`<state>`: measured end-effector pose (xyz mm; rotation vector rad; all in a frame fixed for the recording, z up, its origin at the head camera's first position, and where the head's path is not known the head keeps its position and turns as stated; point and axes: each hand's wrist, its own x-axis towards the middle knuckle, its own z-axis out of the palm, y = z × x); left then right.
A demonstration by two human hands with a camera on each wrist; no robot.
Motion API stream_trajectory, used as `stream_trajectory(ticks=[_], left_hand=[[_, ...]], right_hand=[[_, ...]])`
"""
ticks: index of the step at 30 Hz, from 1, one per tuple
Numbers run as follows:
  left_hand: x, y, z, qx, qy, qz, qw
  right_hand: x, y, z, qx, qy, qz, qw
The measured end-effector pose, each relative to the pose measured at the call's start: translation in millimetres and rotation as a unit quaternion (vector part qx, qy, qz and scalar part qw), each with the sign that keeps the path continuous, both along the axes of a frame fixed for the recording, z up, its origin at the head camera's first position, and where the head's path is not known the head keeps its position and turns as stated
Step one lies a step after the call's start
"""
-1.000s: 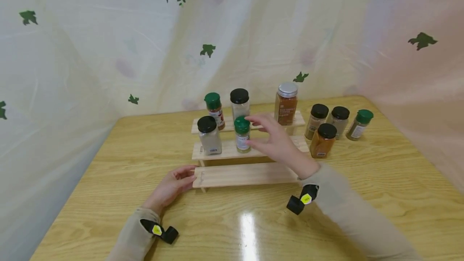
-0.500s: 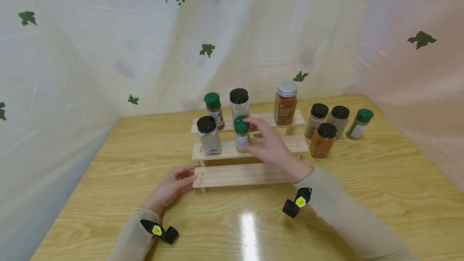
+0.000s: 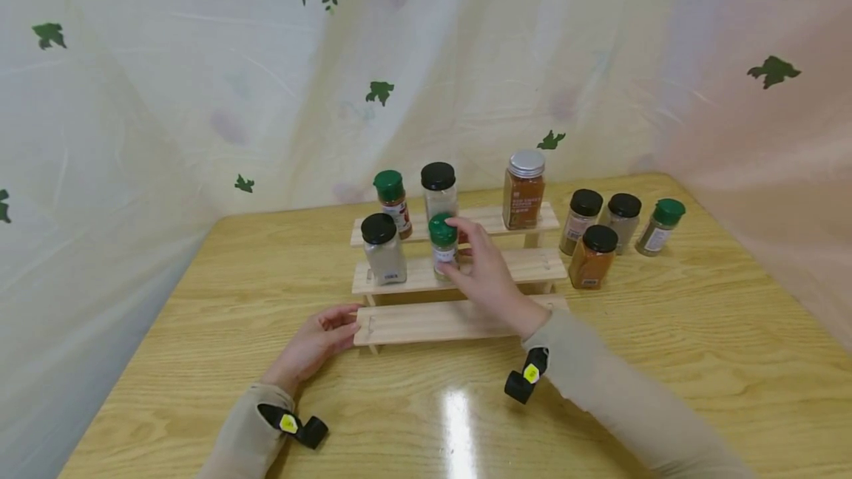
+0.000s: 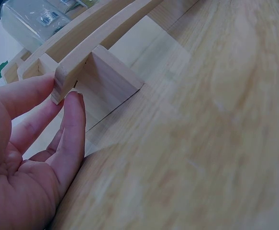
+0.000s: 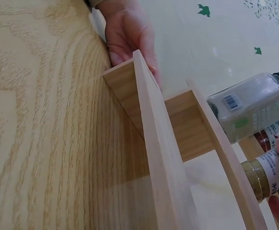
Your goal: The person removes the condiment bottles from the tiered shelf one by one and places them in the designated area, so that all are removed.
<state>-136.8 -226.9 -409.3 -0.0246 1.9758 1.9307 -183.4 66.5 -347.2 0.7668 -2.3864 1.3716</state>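
Observation:
A three-tier wooden spice rack stands on the table. My left hand pinches the left end of its lowest shelf, thumb and fingers on either side of the board in the left wrist view. On the middle shelf, my right hand holds a small green-capped spice jar between thumb and fingers. That jar is upright, its base at the shelf. To its left stands a black-capped spice jar with pale contents. In the right wrist view, the green-capped jar's label shows beside my fingertips.
The top shelf bears a green-capped red jar, a black-capped jar and a silver-lidded jar of red powder. Right of the rack, several more jars stand on the table, an orange one in front. A patterned cloth hangs behind.
My right hand and forearm have shifted left, and the fingers have come in around the green-capped jar. The jar and my left hand have stayed in place.

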Motion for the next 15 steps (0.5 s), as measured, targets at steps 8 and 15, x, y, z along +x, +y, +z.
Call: stream_trajectory(ticks=[8,15], left_hand=[[0.3,0.0,-0.7,0.001,0.003,-0.001,1.0000],[0.6,-0.1,0.3,-0.001,0.000,0.000,1.0000]], right_hand=[[0.8,-1.8,-2.5,-0.009,0.012,-0.008,1.000],[0.6,-1.1,-3.5,-0.009,0.009,-0.008,1.000]])
